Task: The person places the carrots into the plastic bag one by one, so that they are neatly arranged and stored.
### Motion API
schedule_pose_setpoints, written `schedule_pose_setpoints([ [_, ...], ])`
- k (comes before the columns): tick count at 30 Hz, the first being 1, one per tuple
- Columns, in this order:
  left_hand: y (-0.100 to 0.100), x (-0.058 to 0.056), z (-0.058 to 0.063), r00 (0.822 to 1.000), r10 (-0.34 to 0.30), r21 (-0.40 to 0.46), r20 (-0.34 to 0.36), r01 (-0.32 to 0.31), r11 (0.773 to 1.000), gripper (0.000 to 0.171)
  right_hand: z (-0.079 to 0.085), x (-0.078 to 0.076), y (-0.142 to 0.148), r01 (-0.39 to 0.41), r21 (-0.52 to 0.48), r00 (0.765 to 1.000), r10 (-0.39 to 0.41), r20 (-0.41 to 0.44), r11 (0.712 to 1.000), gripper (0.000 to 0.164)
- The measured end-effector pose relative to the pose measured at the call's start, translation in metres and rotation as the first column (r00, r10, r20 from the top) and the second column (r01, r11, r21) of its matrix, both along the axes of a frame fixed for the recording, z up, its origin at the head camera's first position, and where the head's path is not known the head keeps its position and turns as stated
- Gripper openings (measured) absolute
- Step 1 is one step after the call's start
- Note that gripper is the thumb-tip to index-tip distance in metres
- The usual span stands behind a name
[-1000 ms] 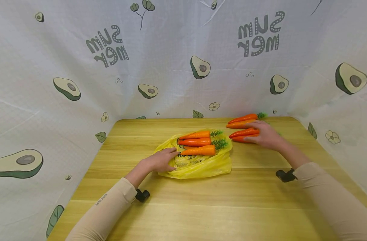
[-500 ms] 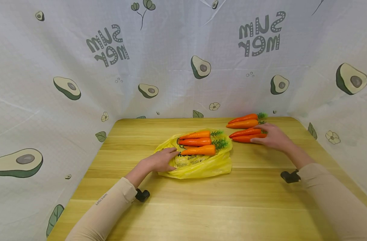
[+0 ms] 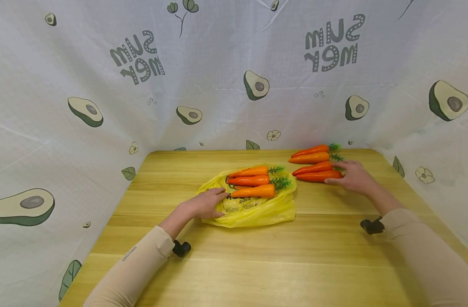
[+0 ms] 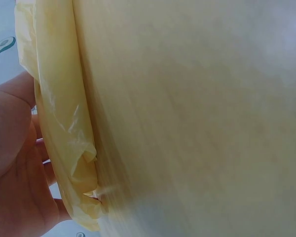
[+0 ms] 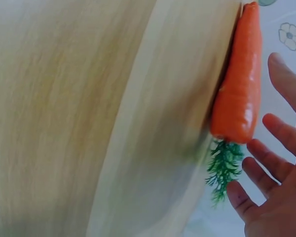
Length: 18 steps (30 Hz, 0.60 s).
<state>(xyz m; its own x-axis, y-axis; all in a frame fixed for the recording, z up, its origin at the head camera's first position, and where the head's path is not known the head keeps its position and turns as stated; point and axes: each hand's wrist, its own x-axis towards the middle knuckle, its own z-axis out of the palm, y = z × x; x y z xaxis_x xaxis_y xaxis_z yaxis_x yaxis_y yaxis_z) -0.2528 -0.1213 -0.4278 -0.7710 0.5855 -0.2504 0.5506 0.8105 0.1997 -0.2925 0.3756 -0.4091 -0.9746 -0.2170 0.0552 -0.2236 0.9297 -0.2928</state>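
In the head view, a yellow plastic bag (image 3: 260,218) lies flat with several toy carrots on it, among them an orange carrot (image 3: 254,192) nearest my body. My left hand (image 3: 204,204) rests at the bag's left edge, fingers relaxed. The left wrist view shows that bag's crinkled rim (image 4: 64,108) beside the palm. Farther right, my right hand (image 3: 353,175) hovers over the leafy ends of two red carrots, the nearer red carrot (image 3: 319,176) right by the thumb. In the right wrist view its fingers are spread apart beside a carrot (image 5: 237,84) with green leaves, holding nothing.
Two more carrots lie behind that pair, an orange carrot (image 3: 309,158) and a reddish carrot (image 3: 310,150) near the back edge. All rests on a wooden table (image 3: 249,264). A white curtain (image 3: 218,55) with avocado prints hangs around the back and sides.
My right hand has drawn back to the right, off the carrots' bodies toward their leafy ends, uncovering more of them. The left hand, bag and carrots stay in place.
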Motion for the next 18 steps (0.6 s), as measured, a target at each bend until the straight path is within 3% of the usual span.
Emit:
schedule_pose_setpoints([
  [11, -0.003, 0.003, 0.002, 1.0, 0.015, -0.001, 0.013, -0.015, 1.0, 0.074, -0.013, -0.008, 0.007, -0.006, 0.053, 1.0, 0.007, -0.017, 0.999, 0.076],
  [18, 0.0, 0.0, 0.002, 1.0, 0.005, 0.002, 0.013, -0.005, 1.0, 0.073, -0.016, -0.01, 0.013, -0.015, 0.079, 1.0, 0.015, -0.008, 0.997, 0.059],
])
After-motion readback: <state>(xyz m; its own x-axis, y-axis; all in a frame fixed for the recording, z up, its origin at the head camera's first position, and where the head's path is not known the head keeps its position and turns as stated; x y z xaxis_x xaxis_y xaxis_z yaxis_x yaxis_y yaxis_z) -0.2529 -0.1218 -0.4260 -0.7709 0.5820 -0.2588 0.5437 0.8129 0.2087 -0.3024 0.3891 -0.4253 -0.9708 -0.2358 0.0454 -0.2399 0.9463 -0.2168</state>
